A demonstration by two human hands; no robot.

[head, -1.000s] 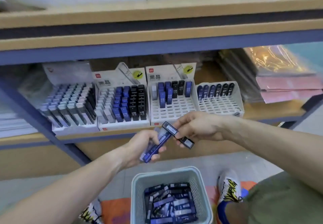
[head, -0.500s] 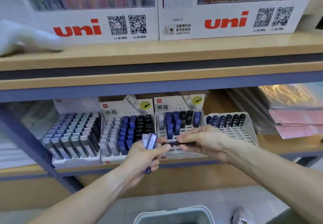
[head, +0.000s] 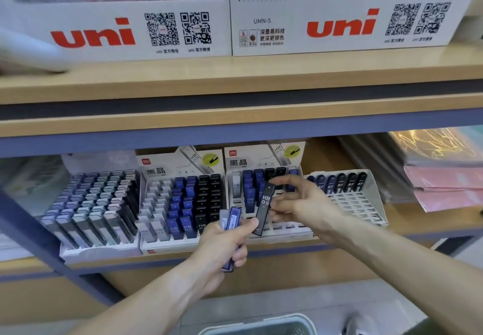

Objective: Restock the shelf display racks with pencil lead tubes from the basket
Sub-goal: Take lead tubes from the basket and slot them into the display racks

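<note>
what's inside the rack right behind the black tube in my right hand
Third rack: one grey, some blue and black tubes standing in the back rows, front slots empty. The black tube and right hand cover its middle slots.

Uni pen display boxes [head: 339, 26] on upper shelf; pink folders [head: 444, 185] right.
</note>
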